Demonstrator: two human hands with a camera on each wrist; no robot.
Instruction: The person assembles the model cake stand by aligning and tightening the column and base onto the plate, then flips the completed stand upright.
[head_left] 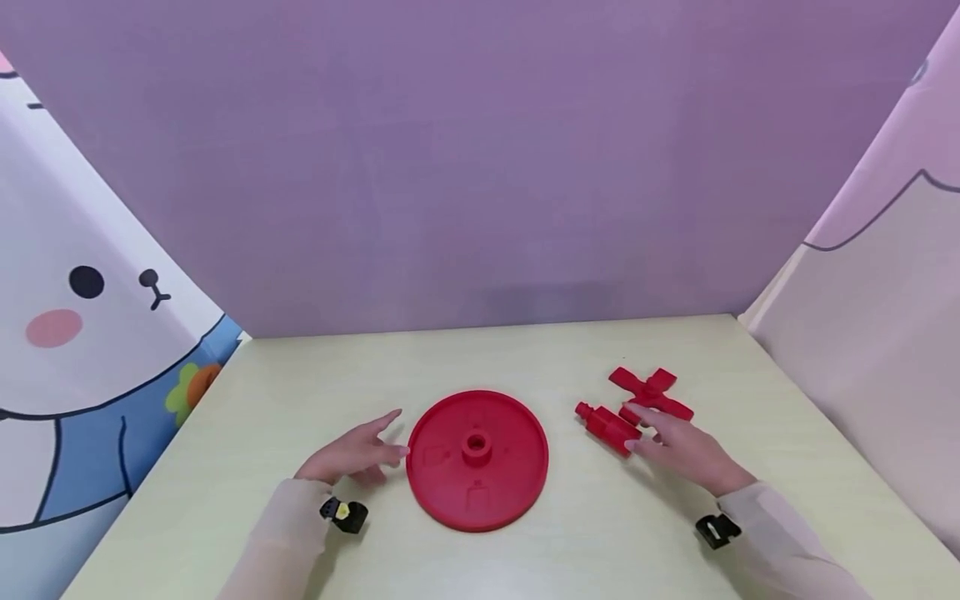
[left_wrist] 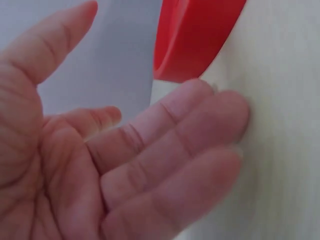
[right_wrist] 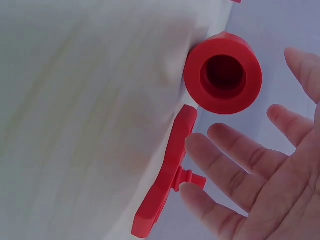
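Note:
A red round disc (head_left: 477, 458) with a raised hub lies flat in the middle of the pale table (head_left: 570, 358). My left hand (head_left: 375, 450) rests just left of it, fingers straight and spread. The fingertips reach the disc's rim (left_wrist: 195, 40), and the palm holds nothing. To the right lie a short red tube (head_left: 606, 425) and a red cross-shaped piece (head_left: 648, 392). My right hand (head_left: 652, 433) hovers over both with its fingers straight. In the right wrist view the tube's hollow end (right_wrist: 223, 72) and the cross piece (right_wrist: 167, 185) lie just beyond the fingers (right_wrist: 235, 170), which grip nothing.
A purple wall (head_left: 480, 167) closes the back of the table. Cartoon-printed panels stand at the left (head_left: 90, 333) and the right (head_left: 885, 317). Black wrist-worn cameras (head_left: 343, 512) sit on both sleeves.

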